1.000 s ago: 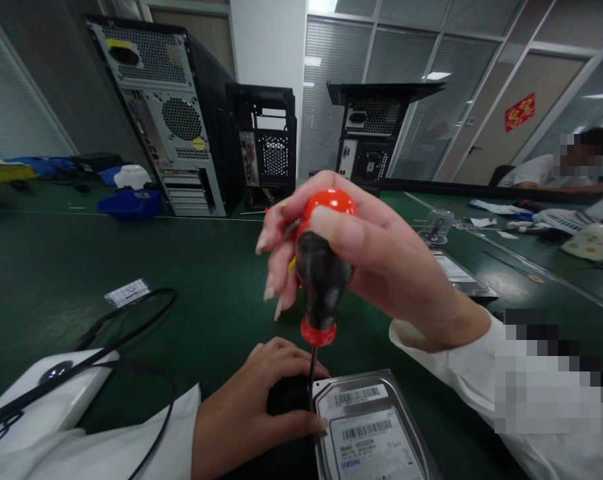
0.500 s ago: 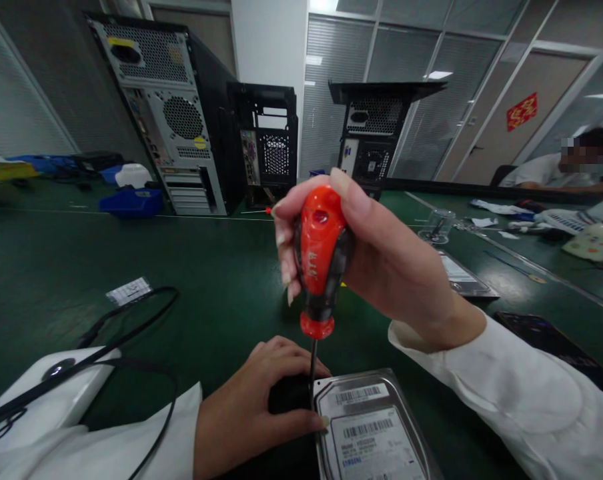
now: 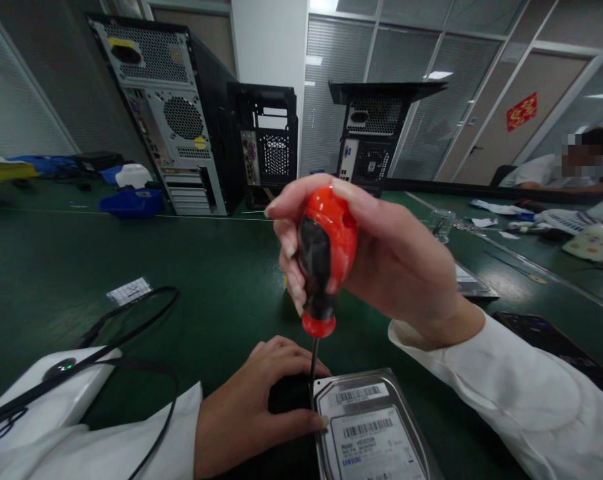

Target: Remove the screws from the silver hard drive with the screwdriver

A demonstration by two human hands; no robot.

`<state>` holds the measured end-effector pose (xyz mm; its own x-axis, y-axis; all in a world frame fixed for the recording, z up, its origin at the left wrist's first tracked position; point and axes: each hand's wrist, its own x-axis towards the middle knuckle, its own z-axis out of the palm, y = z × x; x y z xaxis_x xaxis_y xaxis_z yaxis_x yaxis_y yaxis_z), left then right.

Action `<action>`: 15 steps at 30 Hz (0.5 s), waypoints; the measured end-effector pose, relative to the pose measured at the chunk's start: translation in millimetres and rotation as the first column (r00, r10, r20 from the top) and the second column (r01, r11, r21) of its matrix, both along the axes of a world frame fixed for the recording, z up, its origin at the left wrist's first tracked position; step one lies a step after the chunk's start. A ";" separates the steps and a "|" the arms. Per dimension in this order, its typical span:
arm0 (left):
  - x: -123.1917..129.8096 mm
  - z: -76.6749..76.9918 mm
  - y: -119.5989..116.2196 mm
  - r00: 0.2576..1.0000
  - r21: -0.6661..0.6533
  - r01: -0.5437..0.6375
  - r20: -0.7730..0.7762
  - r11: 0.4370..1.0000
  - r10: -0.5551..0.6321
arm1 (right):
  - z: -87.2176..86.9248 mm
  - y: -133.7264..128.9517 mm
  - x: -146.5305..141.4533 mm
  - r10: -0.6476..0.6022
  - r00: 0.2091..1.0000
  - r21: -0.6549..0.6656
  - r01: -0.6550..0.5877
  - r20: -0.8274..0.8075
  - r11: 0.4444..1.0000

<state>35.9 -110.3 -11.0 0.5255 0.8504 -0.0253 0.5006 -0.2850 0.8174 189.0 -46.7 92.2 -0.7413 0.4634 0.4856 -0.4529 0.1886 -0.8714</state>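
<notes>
In the lower middle lies a silver hard drive (image 3: 369, 437) with white printed labels facing up. My left hand (image 3: 261, 403) grips its left side, the thumb on the edge and the fingers curled round by the far corner. A red and black screwdriver (image 3: 329, 257) stands nearly upright over the left edge of the drive. Wrapped round its bulbous handle is my right hand (image 3: 399, 260). The shaft runs down between the thumb and fingers of my left hand; its tip is hidden there.
Computer cases (image 3: 174, 120) stand along the back of the green table (image 3: 221, 267). On the left are a white device (image 3: 46, 380) with a black cable and a blue tray (image 3: 131, 203). A phone (image 3: 556, 347) and another drive (image 3: 474, 283) lie right. A person sits at far right.
The screwdriver's handle has turned in my right hand, its red face swinging rightward and a black grip coming into view. My right fingers have shifted. My left hand and the hard drive stay put.
</notes>
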 end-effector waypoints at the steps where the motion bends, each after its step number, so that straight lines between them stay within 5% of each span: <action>1: 0.0 0.0 -0.2 1.000 0.001 -0.005 0.001 1.000 0.005 | 0.2 -0.6 0.3 0.002 1.000 -0.012 -0.002 0.006 1.000; 9: 0.6 -0.2 -0.8 1.000 0.005 -0.022 -0.014 1.000 0.022 | 0.4 -7.3 -4.4 -0.033 0.999 -0.110 0.035 0.018 0.993; 15: -0.8 -3.1 -0.8 1.000 0.013 0.003 -0.024 1.000 -0.002 | -3.8 -2.6 -4.9 -0.055 0.998 -0.047 0.056 0.022 0.997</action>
<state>35.1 -111.1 -14.1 0.5271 0.8494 -0.0271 0.5196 -0.2969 0.8012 184.1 -49.3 88.4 -0.7237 0.5259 0.4468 -0.4244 0.1714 -0.8891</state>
